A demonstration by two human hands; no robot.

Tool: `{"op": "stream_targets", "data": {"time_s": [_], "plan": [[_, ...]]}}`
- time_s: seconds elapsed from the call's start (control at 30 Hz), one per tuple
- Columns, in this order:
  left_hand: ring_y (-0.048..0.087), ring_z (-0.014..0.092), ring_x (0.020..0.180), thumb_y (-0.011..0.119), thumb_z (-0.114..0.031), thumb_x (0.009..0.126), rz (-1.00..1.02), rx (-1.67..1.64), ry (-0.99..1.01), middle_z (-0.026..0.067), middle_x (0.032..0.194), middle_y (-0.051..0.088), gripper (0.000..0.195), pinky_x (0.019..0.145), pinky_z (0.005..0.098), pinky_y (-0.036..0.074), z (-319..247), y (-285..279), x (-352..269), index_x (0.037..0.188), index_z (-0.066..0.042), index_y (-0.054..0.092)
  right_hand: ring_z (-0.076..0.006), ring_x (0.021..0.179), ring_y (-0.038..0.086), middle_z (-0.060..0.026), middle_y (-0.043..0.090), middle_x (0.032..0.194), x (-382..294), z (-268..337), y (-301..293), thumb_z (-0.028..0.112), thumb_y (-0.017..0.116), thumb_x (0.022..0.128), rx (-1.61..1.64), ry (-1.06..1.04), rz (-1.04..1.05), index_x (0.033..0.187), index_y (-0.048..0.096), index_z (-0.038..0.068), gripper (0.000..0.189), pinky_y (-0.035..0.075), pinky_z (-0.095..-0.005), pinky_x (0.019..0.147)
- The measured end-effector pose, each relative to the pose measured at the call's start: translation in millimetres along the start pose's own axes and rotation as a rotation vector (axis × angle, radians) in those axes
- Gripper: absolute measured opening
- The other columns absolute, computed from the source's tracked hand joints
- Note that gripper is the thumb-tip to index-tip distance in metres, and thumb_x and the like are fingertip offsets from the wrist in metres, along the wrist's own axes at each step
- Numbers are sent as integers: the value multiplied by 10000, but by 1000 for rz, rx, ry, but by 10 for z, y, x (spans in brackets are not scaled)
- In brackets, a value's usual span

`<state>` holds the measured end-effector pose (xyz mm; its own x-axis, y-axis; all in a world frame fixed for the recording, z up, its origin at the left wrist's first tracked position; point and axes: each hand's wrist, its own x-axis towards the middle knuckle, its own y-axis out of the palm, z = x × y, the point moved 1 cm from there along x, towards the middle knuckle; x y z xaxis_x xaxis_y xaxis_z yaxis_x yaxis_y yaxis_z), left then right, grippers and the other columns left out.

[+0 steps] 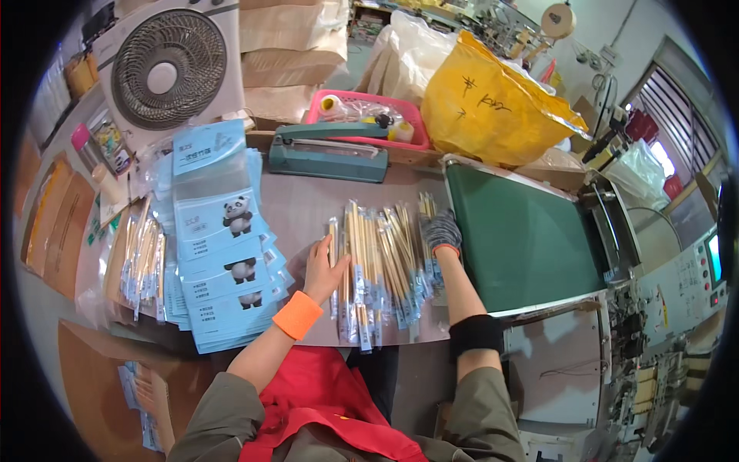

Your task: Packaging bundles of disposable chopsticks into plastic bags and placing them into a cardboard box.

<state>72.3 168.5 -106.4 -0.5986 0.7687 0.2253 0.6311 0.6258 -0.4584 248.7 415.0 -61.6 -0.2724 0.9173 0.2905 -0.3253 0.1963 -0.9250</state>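
Note:
Wrapped pairs of bamboo chopsticks (375, 271) lie in a loose row on the table before me, their clear sleeves printed blue at the lower ends. My left hand (323, 271), bare with an orange wristband, touches the row's left edge. Its thumb and fingers are apart, with one slim wrapped pair (333, 300) passing under them. At the right edge, my right hand (443, 232) wears a grey knit glove and rests against more wrapped chopsticks (427, 205). Its fingertips are hidden, so a grip cannot be made out.
Left stands a stack of blue panda-printed bags (228, 277), with more wrapped chopsticks (144, 260) beyond. A teal impulse sealer (329, 161) and a pink basket (424, 136) sit behind. A green conveyor belt (519, 237) adjoins at right; a box fan (167, 69) stands back left.

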Motion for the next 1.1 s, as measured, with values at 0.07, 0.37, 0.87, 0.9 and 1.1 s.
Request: {"op": "stream_targets", "data": {"time_s": [0.07, 0.37, 0.87, 0.9, 1.1], "plan": [[426, 298, 1201, 652, -249, 829, 92, -269, -135, 207, 1283, 446, 626, 949, 366, 403, 48, -143, 51, 1321, 24, 376, -393, 999, 579, -264, 606, 1054, -28, -25, 32, 515, 451, 861, 51, 341, 214, 969, 646, 8, 554, 463, -435, 868], [556, 158, 903, 617, -376, 860, 443, -905, -469, 87, 1034, 565, 486, 774, 318, 466, -179, -223, 49, 1134, 3, 485, -308, 1023, 595, -194, 623, 1083, -1571, 1172, 14, 407, 665, 795, 1208, 107, 568, 1215, 508, 25, 588, 458, -376, 874], [371, 206, 1265, 732, -234, 783, 630, -570, -266, 115, 1347, 395, 877, 1045, 345, 307, -216, -1077, -1772, 1416, -24, 162, -184, 1132, 495, -87, 526, 1239, -3518, 700, -509, 193, 650, 818, 1274, 116, 779, 1349, 373, 18, 623, 410, -318, 956], [354, 185, 1275, 722, -174, 793, 704, -481, -242, 98, 1362, 388, 884, 1060, 344, 284, -213, -1109, -1748, 1435, -35, 131, -191, 1145, 488, -96, 516, 1253, -3375, 719, -545, 204, 674, 800, 1353, 78, 747, 1357, 360, 19, 665, 401, -325, 972], [538, 246, 1120, 643, -364, 842, 754, -312, -332, 182, 1187, 553, 713, 938, 331, 420, -258, -731, -1778, 1342, 9, 297, -199, 1109, 532, -114, 561, 1203, -2783, 964, -625, 152, 763, 727, 1346, -175, 771, 1293, 431, 7, 671, 419, -317, 957]]}}
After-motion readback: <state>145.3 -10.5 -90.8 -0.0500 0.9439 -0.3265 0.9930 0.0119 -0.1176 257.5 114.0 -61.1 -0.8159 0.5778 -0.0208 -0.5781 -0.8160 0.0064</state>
